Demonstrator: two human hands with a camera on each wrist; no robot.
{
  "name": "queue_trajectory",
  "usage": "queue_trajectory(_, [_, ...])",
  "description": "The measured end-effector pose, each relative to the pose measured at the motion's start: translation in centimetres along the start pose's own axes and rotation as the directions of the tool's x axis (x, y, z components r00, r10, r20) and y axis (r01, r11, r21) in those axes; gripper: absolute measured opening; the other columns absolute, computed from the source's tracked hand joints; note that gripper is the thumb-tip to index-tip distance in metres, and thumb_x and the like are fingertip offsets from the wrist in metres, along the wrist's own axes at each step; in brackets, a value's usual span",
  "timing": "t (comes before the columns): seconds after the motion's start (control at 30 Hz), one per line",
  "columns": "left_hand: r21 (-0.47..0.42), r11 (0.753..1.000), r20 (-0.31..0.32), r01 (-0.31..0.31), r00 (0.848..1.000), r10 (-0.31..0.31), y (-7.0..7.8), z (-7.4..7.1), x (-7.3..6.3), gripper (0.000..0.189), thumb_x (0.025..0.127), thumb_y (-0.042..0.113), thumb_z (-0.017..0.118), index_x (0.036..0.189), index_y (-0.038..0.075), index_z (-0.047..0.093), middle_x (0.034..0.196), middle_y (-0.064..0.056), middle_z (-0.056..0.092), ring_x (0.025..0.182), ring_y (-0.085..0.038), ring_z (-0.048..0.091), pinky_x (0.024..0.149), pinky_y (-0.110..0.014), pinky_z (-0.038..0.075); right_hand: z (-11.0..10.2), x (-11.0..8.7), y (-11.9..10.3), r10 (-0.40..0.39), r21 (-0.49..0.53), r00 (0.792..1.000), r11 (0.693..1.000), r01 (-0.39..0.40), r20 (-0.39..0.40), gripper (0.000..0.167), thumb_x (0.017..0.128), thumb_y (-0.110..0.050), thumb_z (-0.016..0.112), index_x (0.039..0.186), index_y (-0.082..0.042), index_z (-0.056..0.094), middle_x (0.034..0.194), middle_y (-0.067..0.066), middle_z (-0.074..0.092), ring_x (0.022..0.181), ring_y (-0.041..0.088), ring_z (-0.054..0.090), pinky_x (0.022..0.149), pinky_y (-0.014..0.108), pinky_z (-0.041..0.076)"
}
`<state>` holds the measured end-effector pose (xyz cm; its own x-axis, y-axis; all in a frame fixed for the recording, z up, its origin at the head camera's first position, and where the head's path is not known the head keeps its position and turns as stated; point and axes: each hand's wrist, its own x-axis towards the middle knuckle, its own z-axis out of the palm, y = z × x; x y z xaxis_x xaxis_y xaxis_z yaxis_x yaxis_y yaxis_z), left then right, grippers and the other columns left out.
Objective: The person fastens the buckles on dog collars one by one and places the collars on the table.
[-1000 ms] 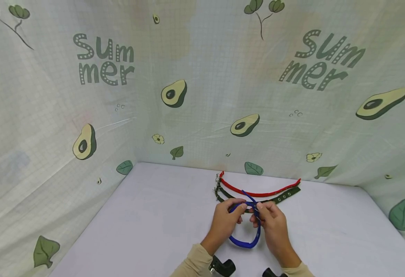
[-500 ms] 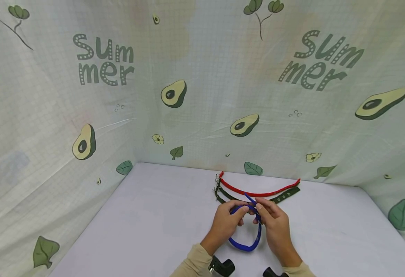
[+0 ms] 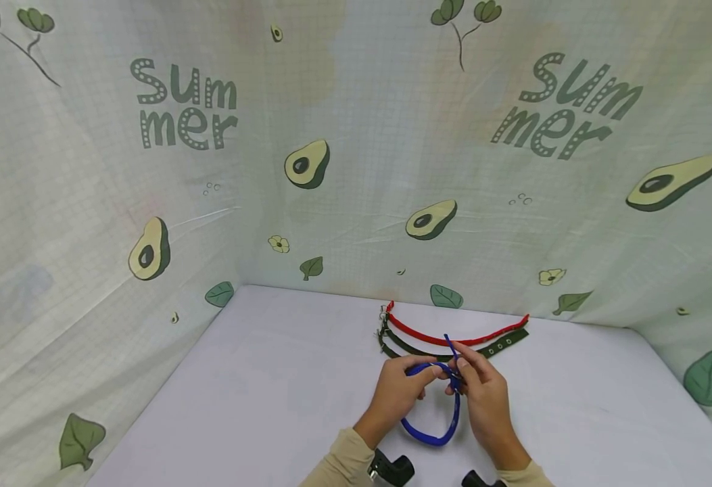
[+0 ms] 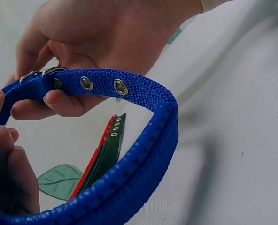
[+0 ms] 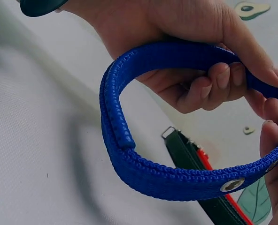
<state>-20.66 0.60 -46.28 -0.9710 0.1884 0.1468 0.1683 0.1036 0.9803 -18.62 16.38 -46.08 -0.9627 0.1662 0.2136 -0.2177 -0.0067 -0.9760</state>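
Note:
A blue collar [image 3: 431,441] with metal eyelets is bent into a loop between both hands. My left hand [image 3: 395,391] pinches its upper left part; in the right wrist view the left thumb and fingers are curled over the blue strap [image 5: 186,56]. My right hand [image 3: 486,399] grips the other side near the metal buckle [image 4: 53,71], where the strap's narrow tail [image 3: 450,346] sticks up past the fingertips. Two eyelets [image 4: 120,86] show beside the right fingers in the left wrist view. The fingers partly hide the buckle.
Behind the hands, a red collar [image 3: 453,341] and a dark green collar [image 3: 504,343] with eyelets lie curved on the white table [image 3: 258,392]. A printed cloth wall [image 3: 356,135] rises at the back and sides. Black wrist devices [image 3: 395,470] sit below the hands.
The collar's free tail has swung to the right and now points up beside the right fingertips. The loop's bottom has dropped slightly, and the right hand's fingers have shifted a little upward.

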Motion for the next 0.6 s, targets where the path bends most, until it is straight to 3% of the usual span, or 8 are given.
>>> queue_trajectory(0.23, [-0.004,1.000,-0.027,0.015,1.000,-0.015,-0.05,0.09,0.03,0.023,0.089,0.035,0.078,0.103,0.016,0.078,0.073,0.000,0.066,0.057,-0.008,0.053,0.051,-0.022,0.042,-0.05,-0.07,-0.30,-0.001,-0.036,1.000,0.999,0.001,-0.006,0.032,0.104,-0.016,0.057,0.134,-0.005,0.062,0.105,0.020,0.059,0.077,0.035,0.068,0.067,0.032,0.059])
queue_trajectory(0.4, [0.010,1.000,-0.051,-0.020,0.998,0.021,-0.16,-0.06,0.12,0.020,0.089,0.034,0.078,0.102,0.019,0.077,0.091,0.009,0.069,0.075,-0.007,0.058,0.064,-0.023,0.050,0.04,0.01,-0.40,-0.016,-0.045,1.000,0.999,0.016,-0.002,0.036,0.102,-0.015,0.061,0.137,-0.009,0.061,0.102,0.019,0.059,0.075,0.034,0.070,0.069,0.033,0.059])
queue_trajectory(0.6, [0.008,0.999,-0.050,-0.047,0.998,0.047,-0.08,-0.30,0.07,0.020,0.091,0.032,0.076,0.106,0.019,0.077,0.102,0.009,0.070,0.089,-0.009,0.062,0.074,-0.024,0.052,0.05,0.03,-0.21,-0.029,-0.069,1.000,0.997,0.029,0.002,0.039,0.104,-0.018,0.058,0.142,-0.012,0.057,0.104,0.021,0.061,0.083,0.027,0.073,0.072,0.032,0.059])
